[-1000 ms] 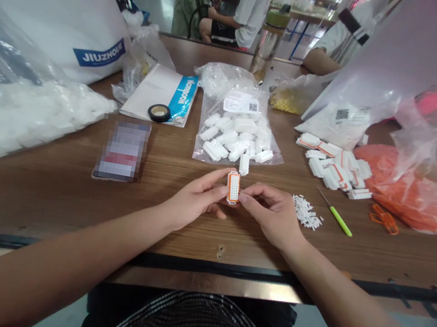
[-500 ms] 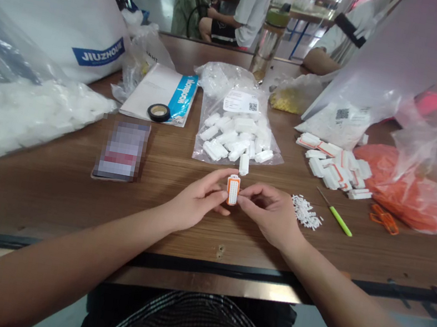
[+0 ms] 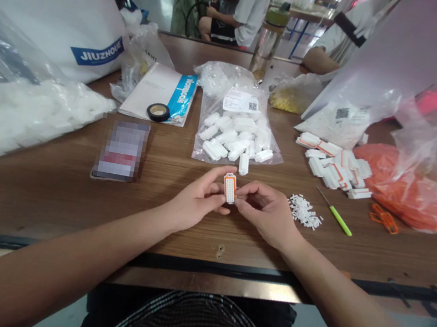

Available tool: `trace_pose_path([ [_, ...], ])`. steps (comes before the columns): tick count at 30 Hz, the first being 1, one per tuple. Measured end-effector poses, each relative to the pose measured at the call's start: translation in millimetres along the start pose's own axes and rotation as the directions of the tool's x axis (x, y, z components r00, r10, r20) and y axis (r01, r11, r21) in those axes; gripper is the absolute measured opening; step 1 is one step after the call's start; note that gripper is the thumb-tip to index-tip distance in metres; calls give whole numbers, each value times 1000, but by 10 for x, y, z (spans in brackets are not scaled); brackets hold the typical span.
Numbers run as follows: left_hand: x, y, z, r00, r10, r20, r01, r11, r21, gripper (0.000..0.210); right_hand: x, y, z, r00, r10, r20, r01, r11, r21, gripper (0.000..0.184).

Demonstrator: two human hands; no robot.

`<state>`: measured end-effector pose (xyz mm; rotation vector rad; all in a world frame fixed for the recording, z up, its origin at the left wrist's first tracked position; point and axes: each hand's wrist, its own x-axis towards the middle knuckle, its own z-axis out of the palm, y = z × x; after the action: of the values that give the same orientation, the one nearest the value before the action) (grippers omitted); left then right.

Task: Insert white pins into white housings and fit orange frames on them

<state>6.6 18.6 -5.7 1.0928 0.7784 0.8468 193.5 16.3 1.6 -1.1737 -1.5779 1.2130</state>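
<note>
Between my two hands is a small white connector housing (image 3: 229, 189) with an orange rim and rows of small holes on its face. My left hand (image 3: 200, 197) grips it from the left, thumb at its lower edge. From the right, my right hand (image 3: 265, 208) pinches its side with thumb and index finger. Just beyond it one white housing (image 3: 243, 164) lies at the mouth of a clear plastic bag (image 3: 207, 105) of similar white housings. A heap of tiny white pieces (image 3: 305, 211) lies right of my right hand.
Right of the heap lie a green-handled pick (image 3: 339, 220), orange frames (image 3: 384, 219), a pile of white-and-orange housings (image 3: 334, 167) and a bag of orange parts (image 3: 412, 192). On the left are a phone (image 3: 121, 152), a notebook (image 3: 142, 91) and black tape (image 3: 158, 112). A bottle (image 3: 268, 42) stands behind.
The connector housing has shifted slightly left and now leans a little, its top tilted to the left. Both hands keep their hold on it.
</note>
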Motion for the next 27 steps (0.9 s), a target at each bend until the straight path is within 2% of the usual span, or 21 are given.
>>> trace_pose_path([
  [9, -2, -22, -18, 999, -10, 35, 11, 1000, -11, 62, -9, 27, 26, 999, 19, -25, -19, 1000, 22, 12],
  [16, -30, -16, -15, 998, 32, 60, -38, 993, 109, 63, -9, 30, 10, 997, -1, -82, -1, 1000, -25, 10],
  [24, -33, -35, -33, 991, 76, 108, -92, 983, 157, 48, -27, -9, 17, 991, -55, -125, 49, 997, -52, 8],
  [27, -33, -37, -32, 990, 106, 95, -123, 974, 192, 41, -28, -8, 5, 989, -73, -128, 59, 992, -112, 15],
])
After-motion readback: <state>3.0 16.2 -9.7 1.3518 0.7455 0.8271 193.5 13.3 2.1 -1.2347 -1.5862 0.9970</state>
